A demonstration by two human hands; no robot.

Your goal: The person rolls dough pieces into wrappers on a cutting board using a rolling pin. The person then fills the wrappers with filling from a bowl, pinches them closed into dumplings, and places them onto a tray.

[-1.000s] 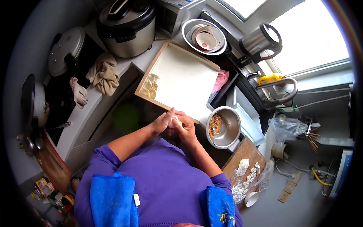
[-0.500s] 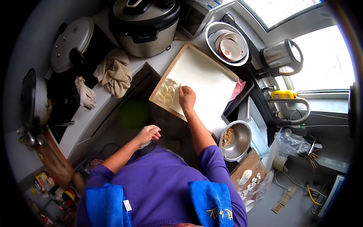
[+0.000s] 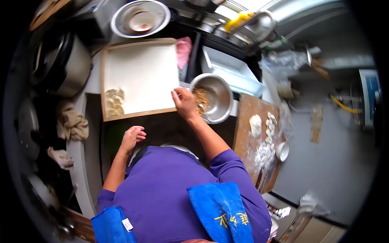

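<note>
Over the right front corner of a white tray with a wooden rim (image 3: pixel 142 113) is my right hand (image 3: pixel 184 102), its fingers loosely bent and nothing visible in them. It is close to the left side of a steel bowl (image 3: pixel 221 97) that contains brown, crumbly filling (image 3: pixel 200 99). Several pale dumplings (image 3: pixel 114 102) lie together in the tray's front left corner. My left hand (image 3: pixel 133 137) hangs below the tray's front edge, empty, with the fingers slightly curved and apart.
A floured wooden board (image 3: pixel 247 121) on the right bears a dough lump (image 3: pixel 255 125) and small dough pieces (image 3: pixel 270 129), with a white bowl (image 3: pixel 282 151) at its edge. A pressure cooker (image 3: pixel 67 67) stands left; a basin of bowls (image 3: pixel 156 28) is behind the tray.
My view has turned to the right, bringing the floured board further into sight. My right hand has left the dumplings and moved to the tray's right side. The left hand still hangs free.
</note>
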